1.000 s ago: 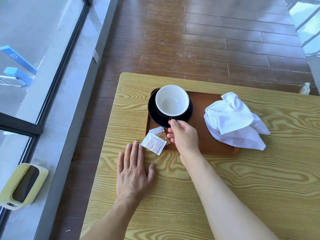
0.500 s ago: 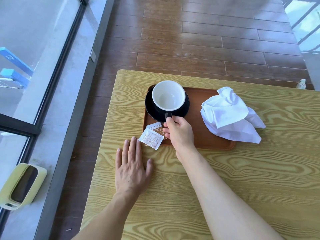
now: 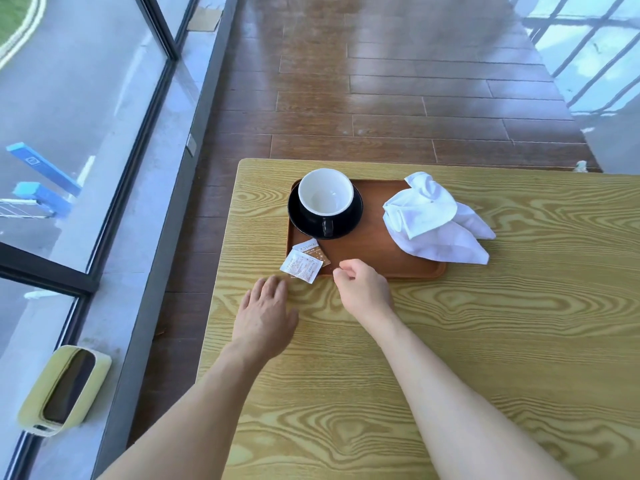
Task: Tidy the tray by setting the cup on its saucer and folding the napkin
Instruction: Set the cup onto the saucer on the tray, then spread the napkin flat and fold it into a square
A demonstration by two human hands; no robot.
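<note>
The cup [image 3: 326, 192] stands on its black saucer [image 3: 350, 226] at the far left end of the brown tray [image 3: 370, 255], with the handle turned toward the person, so that part of the task looks finished. The napkin [image 3: 437, 219] lies crumpled over the right end of the tray and hangs partly onto the counter [image 3: 485, 327]; folding it is, I think, the step in hand. The right hand [image 3: 363, 289] hovers just before the near edge of the tray, its grip narrow, fingers curled loosely and holding nothing. The left hand [image 3: 265, 315] lies flat on the counter, grip wide and empty, near two small sachets [image 3: 304, 261] that overlap the tray's near left corner. To fold well, it is better to lift the napkin clear of the tray first, spread it flat on the bare wood with both hands, then bring edge to edge, since the cloth is soft and will keep its wrinkles if folded as it lies. The counter is yellowish wood with strong grain. Beyond it is a dark plank floor [image 3: 381, 98], to the left a large window [image 3: 86, 116], and a pale green bin [image 3: 65, 389] stands on the ledge below it.
</note>
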